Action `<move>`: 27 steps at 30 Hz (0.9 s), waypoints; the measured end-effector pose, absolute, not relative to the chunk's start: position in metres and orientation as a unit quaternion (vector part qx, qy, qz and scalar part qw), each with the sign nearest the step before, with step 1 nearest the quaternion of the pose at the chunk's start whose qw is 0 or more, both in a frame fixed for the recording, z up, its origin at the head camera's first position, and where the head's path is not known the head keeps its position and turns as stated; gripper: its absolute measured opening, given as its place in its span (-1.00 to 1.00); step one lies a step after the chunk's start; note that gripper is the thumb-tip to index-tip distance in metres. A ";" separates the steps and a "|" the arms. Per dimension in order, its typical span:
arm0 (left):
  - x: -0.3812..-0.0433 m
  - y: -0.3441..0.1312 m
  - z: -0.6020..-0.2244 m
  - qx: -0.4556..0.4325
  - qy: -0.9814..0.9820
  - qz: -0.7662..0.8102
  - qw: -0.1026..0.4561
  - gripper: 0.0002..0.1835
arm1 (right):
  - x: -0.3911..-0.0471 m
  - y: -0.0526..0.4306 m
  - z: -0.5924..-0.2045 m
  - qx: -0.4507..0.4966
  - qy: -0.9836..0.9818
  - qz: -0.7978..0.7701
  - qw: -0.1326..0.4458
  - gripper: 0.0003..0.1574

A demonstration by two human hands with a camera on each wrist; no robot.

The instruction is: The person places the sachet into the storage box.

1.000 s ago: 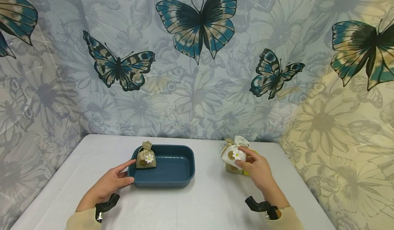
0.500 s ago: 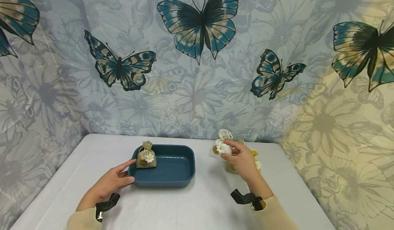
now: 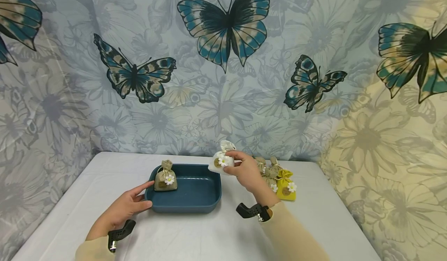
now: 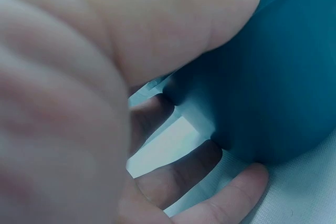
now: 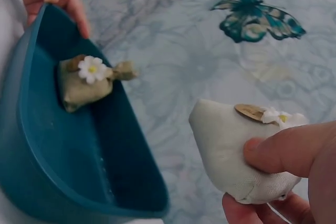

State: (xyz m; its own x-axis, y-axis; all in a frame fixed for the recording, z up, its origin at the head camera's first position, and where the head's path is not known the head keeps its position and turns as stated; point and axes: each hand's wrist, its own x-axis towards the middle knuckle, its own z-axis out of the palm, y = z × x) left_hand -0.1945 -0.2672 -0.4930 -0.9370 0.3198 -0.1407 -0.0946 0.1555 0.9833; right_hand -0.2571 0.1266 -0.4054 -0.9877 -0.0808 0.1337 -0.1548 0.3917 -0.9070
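Observation:
My right hand (image 3: 247,171) pinches a small white drawstring pouch (image 5: 215,148) between thumb and fingers. The pouch carries a white daisy and a brown tag, and in the head view it hangs in the air at the right end of a blue rectangular tray (image 3: 195,210). Inside that tray, at its left end, stands a beige pouch (image 3: 165,185) with a daisy on its front. My left hand (image 3: 123,210) touches the tray's left end with outstretched fingers and thumb; in the left wrist view its fingertips (image 4: 257,174) meet the outer wall.
Right of the tray, a yellow pouch (image 3: 284,193) and several beige pouches (image 3: 270,175) stand close together, partly covered by my right hand. A white cloth (image 3: 188,237) covers the table. Behind it hangs a butterfly-print backdrop (image 3: 223,113).
My right hand has lifted the white pouch off the group at the right and carried it left to the tray's right end, uncovering the yellow pouch. The left hand and tray have stayed put.

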 end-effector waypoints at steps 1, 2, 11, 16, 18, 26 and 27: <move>-0.194 -0.267 -0.493 0.076 0.743 0.646 0.160 -0.16 | -0.260 0.121 -0.407 0.075 -0.834 0.545 0.028 -0.45; -0.194 -0.268 -0.493 0.075 0.742 0.646 0.160 -0.16 | -0.262 0.116 -0.408 0.080 -0.836 0.543 0.022 -0.46; -0.194 -0.268 -0.493 0.076 0.744 0.644 0.162 -0.16 | -0.284 0.077 -0.425 0.122 -0.838 0.531 -0.040 -0.47; -0.195 -0.267 -0.492 0.075 0.744 0.644 0.163 -0.16 | -0.290 0.064 -0.433 0.133 -0.832 0.537 -0.048 -0.48; -0.194 -0.267 -0.492 0.074 0.744 0.643 0.165 -0.16 | -0.291 0.060 -0.438 0.131 -0.831 0.539 -0.056 -0.48; -0.193 -0.267 -0.492 0.073 0.742 0.646 0.163 -0.16 | -0.291 0.045 -0.450 0.121 -0.845 0.517 -0.070 -0.51; -0.193 -0.267 -0.492 0.073 0.743 0.645 0.163 -0.16 | -0.291 0.043 -0.450 0.122 -0.846 0.514 -0.070 -0.51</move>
